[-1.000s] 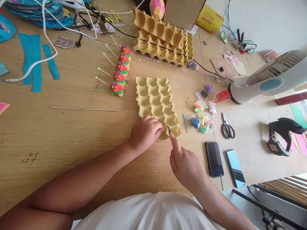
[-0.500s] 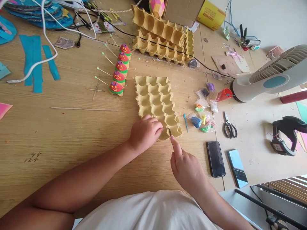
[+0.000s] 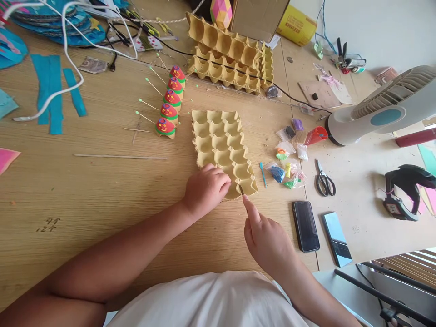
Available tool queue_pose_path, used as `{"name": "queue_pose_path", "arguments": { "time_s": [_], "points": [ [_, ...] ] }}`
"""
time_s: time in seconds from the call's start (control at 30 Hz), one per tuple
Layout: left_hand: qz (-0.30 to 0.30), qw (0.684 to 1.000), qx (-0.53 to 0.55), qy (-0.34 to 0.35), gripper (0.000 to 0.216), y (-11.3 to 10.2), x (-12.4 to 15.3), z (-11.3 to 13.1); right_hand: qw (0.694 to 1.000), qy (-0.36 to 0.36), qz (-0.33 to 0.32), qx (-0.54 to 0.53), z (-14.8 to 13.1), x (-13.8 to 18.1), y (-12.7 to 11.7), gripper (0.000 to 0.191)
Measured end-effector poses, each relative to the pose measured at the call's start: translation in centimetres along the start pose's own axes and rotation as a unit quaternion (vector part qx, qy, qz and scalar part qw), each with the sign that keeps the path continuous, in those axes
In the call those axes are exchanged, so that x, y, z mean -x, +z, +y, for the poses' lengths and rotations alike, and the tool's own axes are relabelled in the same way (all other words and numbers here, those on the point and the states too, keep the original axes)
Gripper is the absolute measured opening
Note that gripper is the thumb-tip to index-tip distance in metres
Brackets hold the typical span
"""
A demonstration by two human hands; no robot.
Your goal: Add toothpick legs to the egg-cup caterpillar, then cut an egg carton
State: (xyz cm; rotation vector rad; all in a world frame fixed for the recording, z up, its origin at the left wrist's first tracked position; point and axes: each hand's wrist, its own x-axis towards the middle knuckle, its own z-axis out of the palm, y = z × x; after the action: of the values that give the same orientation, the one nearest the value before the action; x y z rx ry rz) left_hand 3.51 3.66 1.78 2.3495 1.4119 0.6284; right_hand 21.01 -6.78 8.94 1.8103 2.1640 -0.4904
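A yellow paper-pulp egg tray lies on the wooden table in front of me. Over its near left part rests my left hand, fingers curled and closed on it. My right hand is closed round a thin, dark-bladed knife, its index finger stretched along the top. The blade's tip meets the near edge of the tray between two cups. Most of the knife is hidden in my fist, so its exact type is unclear. A row of several red-and-green painted egg-cup caterpillars with green-tipped feelers stands to the left.
More egg trays are stacked at the back. On the right lie bags of coloured clay, scissors, a black phone and a second phone. A white fan stands beyond. A thin stick and blue strips lie left.
My right hand has drawn back very slightly toward me with the knife. My left hand stays on the egg tray. The whole view has shifted a little.
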Motion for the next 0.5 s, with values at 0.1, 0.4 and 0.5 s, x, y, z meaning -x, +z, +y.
{"name": "queue_pose_path", "arguments": {
  "time_s": [0.1, 0.4, 0.5],
  "points": [
    [0.006, 1.000, 0.000, 0.002, 0.022, 0.0, 0.0, 0.0, 0.998, -0.017, -0.010, -0.051, 0.8, 0.3, -1.1, 0.055],
    [0.003, 1.000, 0.012, 0.008, 0.018, 0.0, 0.0, -0.1, 0.989, 0.006, 0.026, -0.143, 1.3, -0.4, -1.6, 0.051],
    [-0.001, 1.000, 0.013, 0.008, 0.017, 0.0, 0.0, -0.1, 0.986, 0.006, 0.024, -0.163, 1.0, -1.0, -1.1, 0.052]
  ]
}}
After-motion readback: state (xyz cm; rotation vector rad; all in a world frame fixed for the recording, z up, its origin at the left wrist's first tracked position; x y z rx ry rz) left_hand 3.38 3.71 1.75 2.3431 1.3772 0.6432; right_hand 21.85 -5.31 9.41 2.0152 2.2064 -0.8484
